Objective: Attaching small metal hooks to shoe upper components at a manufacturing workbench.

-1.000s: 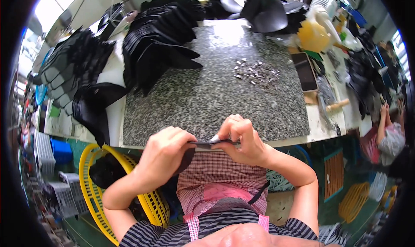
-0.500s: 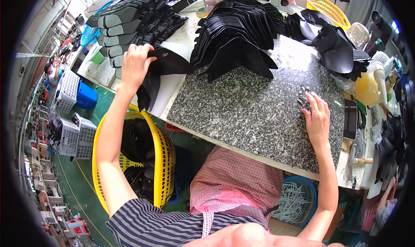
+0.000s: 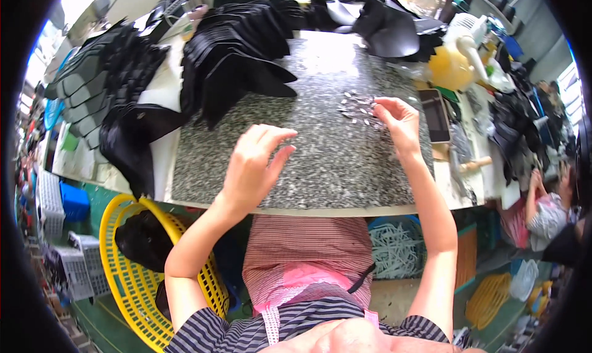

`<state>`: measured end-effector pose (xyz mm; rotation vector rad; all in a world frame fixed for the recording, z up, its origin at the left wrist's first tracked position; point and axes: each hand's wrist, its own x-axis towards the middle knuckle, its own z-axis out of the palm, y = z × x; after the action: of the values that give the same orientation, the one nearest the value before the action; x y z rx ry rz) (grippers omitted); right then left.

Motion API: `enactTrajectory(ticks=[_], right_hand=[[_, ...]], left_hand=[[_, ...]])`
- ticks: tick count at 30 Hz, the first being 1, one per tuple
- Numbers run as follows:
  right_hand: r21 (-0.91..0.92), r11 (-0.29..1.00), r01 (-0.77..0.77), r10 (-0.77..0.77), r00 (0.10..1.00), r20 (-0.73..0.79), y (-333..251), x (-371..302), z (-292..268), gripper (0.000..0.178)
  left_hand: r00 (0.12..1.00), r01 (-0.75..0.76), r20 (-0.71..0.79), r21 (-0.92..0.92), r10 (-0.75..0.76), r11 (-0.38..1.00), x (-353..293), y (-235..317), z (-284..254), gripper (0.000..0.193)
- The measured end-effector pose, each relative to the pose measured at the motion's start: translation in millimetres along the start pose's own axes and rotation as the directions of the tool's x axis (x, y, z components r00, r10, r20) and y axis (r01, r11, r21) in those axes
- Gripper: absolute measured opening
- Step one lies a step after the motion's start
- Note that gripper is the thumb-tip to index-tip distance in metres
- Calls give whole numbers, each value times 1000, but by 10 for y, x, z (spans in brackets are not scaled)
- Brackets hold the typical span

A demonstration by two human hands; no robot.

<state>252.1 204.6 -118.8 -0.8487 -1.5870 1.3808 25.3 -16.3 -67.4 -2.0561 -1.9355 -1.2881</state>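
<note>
Slim silvery pieces [image 3: 363,111], loosely scattered
Our right hand [image 3: 402,120] curls at their edge, whether gripping we cannot tell; our left hand [image 3: 248,161] hovers, fingers apart.

A small pale mark [image 3: 140,115] shows on the black cut piece [image 3: 155,122] at the left, too small to read; no lettering, number or sign is legible elsewhere.
</note>
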Motion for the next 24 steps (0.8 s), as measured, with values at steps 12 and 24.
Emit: enactTrajectory(ticks=[12,24], right_hand=[[631,647,-428,238,900,366,-230,-1050,95,14],[451,767,-457,184,830,527,-366,-1168,112,10]], left_hand=[[826,561,485,-750,-285,350,101,406,819,15],[733,680,674,-723,-92,124,-26,467,745,9]])
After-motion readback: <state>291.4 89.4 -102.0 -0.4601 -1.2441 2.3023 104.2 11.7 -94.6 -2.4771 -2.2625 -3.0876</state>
